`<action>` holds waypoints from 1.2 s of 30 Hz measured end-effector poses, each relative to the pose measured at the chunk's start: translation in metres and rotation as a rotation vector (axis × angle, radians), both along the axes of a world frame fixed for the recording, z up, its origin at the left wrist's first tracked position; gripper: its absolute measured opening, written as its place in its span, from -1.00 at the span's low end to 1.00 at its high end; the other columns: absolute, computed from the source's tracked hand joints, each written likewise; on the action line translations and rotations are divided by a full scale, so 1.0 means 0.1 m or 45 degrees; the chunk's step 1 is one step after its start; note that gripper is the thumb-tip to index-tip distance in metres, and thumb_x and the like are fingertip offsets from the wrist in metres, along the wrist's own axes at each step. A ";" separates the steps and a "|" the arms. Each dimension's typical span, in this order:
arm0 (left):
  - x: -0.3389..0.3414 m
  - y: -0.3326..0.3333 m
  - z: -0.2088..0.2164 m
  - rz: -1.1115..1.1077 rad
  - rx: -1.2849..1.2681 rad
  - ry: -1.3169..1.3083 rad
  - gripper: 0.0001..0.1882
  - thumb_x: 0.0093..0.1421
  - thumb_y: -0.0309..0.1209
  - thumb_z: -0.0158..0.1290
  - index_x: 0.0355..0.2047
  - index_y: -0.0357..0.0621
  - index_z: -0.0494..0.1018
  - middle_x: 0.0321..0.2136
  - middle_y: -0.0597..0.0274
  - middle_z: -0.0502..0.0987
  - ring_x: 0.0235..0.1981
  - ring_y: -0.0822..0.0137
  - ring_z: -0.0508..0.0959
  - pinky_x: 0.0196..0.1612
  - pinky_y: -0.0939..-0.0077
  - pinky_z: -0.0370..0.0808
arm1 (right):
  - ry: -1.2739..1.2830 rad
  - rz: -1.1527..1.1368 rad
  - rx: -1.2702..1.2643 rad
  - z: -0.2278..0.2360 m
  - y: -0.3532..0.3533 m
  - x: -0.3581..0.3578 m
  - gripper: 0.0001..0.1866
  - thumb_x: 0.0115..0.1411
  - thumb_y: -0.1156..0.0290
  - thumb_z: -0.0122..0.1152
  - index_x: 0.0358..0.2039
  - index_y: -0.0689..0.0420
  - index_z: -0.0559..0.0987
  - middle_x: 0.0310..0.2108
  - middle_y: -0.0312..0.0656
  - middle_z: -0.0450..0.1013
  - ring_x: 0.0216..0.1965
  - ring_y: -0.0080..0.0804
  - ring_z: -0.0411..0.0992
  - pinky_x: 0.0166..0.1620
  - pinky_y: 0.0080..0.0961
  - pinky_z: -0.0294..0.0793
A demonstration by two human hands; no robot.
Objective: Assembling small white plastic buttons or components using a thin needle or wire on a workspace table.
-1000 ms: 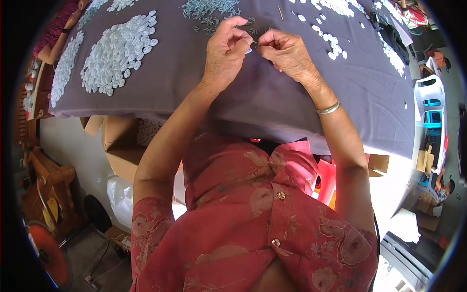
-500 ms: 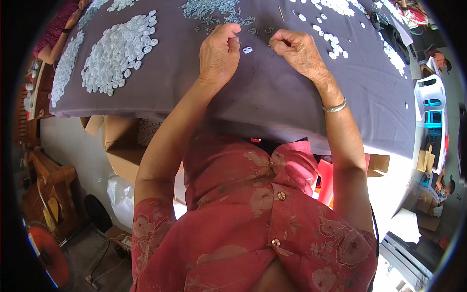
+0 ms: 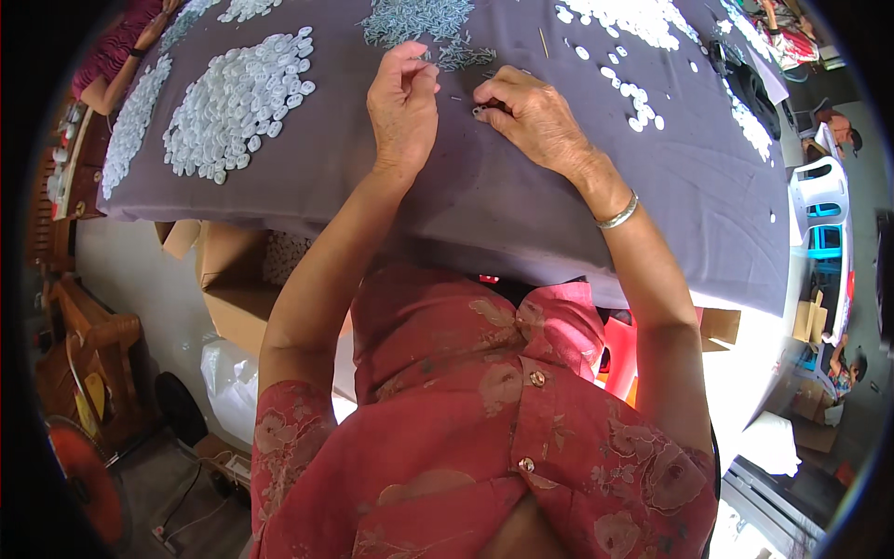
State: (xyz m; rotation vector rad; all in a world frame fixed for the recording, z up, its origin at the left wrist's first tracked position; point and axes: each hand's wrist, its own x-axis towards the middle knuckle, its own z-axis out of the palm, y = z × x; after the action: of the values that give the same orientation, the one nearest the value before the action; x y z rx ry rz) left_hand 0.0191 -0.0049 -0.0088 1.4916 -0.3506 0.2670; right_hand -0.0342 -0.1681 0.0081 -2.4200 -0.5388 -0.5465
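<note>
Grey tablecloth (image 3: 307,182), white piles (image 3: 237,107), bluish screws (image 3: 414,20) perhaps

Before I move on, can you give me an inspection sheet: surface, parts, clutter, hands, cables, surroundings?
Surface: dark cloth, lightly creased, hanging over the near edge.
Parts: white pieces heaped at left, more scattered at far right; grey-blue pins piled at far middle.
Clutter: thin stick beyond the right hand; black item at right, kind unclear.
Hands: right pinches a small piece; left hand raised, fingers curled, any hold unclear.
Cables: dark cord on the floor, lower left.
Surroundings: open box below left; white chair at right; another person upper left.
</note>
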 end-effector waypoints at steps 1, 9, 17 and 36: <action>-0.01 0.00 0.01 0.008 -0.043 -0.051 -0.80 0.12 -0.61 -0.01 -0.21 -0.21 0.41 -0.46 0.29 0.48 -0.48 0.53 0.44 -0.38 0.67 0.42 | 0.042 0.007 0.009 0.00 0.00 0.01 -0.86 -0.02 0.56 0.24 -0.41 0.20 0.49 -0.45 -0.21 0.39 -0.48 -0.33 0.42 -0.38 -0.46 0.43; -0.08 -0.05 0.02 -0.234 -0.011 -0.094 -0.77 0.13 -0.61 0.00 -0.16 -0.24 0.42 -0.39 0.29 0.50 -0.39 0.59 0.44 -0.30 0.72 0.40 | 0.159 -0.042 0.141 0.01 -0.02 -0.06 -0.90 -0.02 0.50 0.20 -0.49 0.15 0.44 -0.54 -0.23 0.38 -0.46 -0.28 0.39 -0.37 -0.37 0.41; -0.17 -0.07 0.05 -0.595 0.063 0.013 -0.65 0.14 -0.57 0.04 -0.03 -0.17 0.35 -0.32 0.30 0.53 -0.35 0.59 0.46 -0.37 0.71 0.41 | 0.310 -0.200 0.578 0.08 -0.14 -0.08 -0.94 0.09 0.54 0.19 -0.42 0.18 0.48 -0.56 -0.49 0.35 -0.52 -0.80 0.21 -0.43 -0.75 0.30; -0.16 -0.08 0.06 -0.540 -0.004 0.074 -0.67 0.06 -0.63 0.08 -0.13 -0.22 0.39 -0.45 0.36 0.48 -0.44 0.63 0.42 -0.33 0.74 0.40 | 0.430 -0.030 0.262 0.12 -0.43 -0.10 -0.90 0.06 0.59 0.19 -0.36 0.22 0.52 -0.44 -0.34 0.44 -0.42 -0.63 0.38 -0.30 -0.64 0.39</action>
State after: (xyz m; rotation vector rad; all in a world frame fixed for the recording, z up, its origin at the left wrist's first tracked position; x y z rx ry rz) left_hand 0.0027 -0.0133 -0.0025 1.3815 -0.6072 -0.1138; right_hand -0.0443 -0.2112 0.0205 -2.2578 -0.2949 -0.1832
